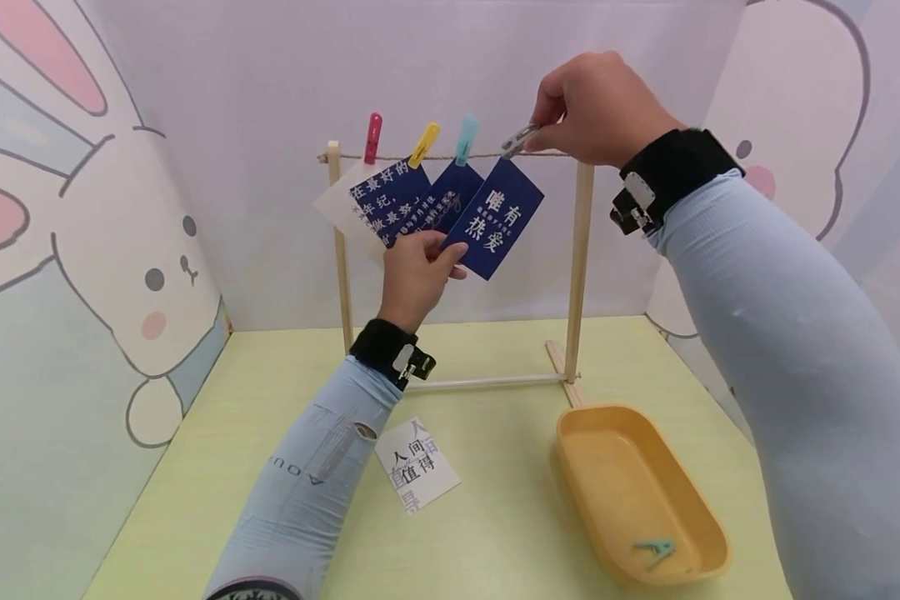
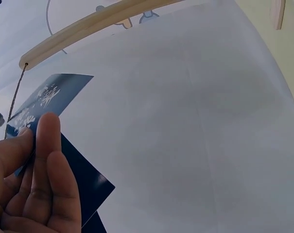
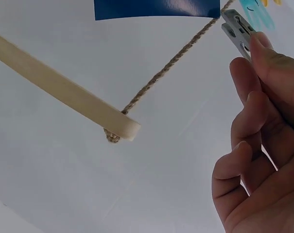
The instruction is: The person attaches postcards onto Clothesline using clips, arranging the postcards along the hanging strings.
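My left hand (image 1: 417, 275) pinches a dark blue card (image 1: 521, 204) with white lettering by its lower left edge. The card's top corner meets the twine (image 3: 161, 73). In my right hand (image 1: 600, 108), thumb and finger pinch a grey clothespin (image 3: 240, 30), its tip at that corner; whether it grips the card I cannot tell. Farther left on the twine, a red clothespin (image 1: 373, 137), a yellow clothespin (image 1: 424, 144) and a light blue clothespin (image 1: 467, 137) hold up a white card (image 1: 339, 200) and blue cards (image 1: 399, 185), partly overlapping.
A wooden frame (image 1: 580, 267) carries the twine between its posts. On the pale table lies a white card (image 1: 420, 465) with black lettering. At the right stands a yellow tray (image 1: 607, 492) with a teal clothespin (image 1: 656, 548) inside. Rabbit-printed walls (image 1: 120, 275) enclose the sides.
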### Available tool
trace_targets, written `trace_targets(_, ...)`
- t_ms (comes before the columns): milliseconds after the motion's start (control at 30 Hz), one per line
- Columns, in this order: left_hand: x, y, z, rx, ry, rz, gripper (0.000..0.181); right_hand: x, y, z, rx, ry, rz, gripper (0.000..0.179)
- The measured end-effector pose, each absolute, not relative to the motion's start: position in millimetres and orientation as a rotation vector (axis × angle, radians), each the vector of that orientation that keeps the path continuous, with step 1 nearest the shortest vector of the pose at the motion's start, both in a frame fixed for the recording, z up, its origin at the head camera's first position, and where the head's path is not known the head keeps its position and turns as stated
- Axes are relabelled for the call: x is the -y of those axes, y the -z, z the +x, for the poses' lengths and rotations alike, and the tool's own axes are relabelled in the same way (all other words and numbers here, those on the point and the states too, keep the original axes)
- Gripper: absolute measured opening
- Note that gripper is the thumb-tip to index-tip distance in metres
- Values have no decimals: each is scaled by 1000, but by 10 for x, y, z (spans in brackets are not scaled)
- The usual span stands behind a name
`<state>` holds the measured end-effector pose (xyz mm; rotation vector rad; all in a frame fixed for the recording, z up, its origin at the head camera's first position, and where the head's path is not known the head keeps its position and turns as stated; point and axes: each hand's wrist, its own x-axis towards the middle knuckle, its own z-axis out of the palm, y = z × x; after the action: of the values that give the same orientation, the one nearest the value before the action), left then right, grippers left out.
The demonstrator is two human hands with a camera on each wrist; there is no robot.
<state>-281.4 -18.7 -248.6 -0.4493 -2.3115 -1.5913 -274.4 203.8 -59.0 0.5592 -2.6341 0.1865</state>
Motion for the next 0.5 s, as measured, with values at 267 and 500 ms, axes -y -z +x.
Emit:
trace_targets(267,178,2531,-2838,2293,1618,-512,23,-2028,510,-2753,2681,-162,523,25)
trace_targets(500,209,2559,-2845,2277,1623,-500,22,-1993,425,-2759,2708,-137,546,23)
